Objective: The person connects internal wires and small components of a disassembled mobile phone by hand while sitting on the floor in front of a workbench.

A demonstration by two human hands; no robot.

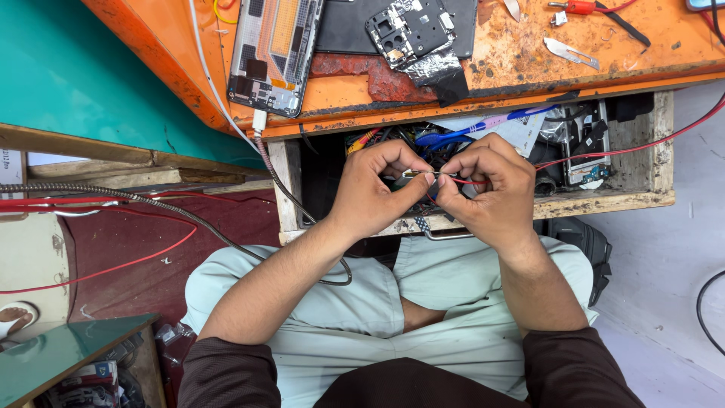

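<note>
My left hand (374,193) and my right hand (491,189) meet over an open wooden drawer (604,200). Both pinch a thin red wire (461,180) between thumb and fingertips; a small metal tip shows at the left hand's fingers. The red wire runs right, out over the drawer's edge. I sit with knees under the hands, in pale green trousers.
An orange worn workbench (529,53) holds an opened phone (276,49), a dark phone frame with camera module (411,30), a scalpel blade (570,53) and a red-handled tool (581,7). The drawer holds blue-handled tools (453,134) and cables. A braided cable (136,200) and red wires cross the left.
</note>
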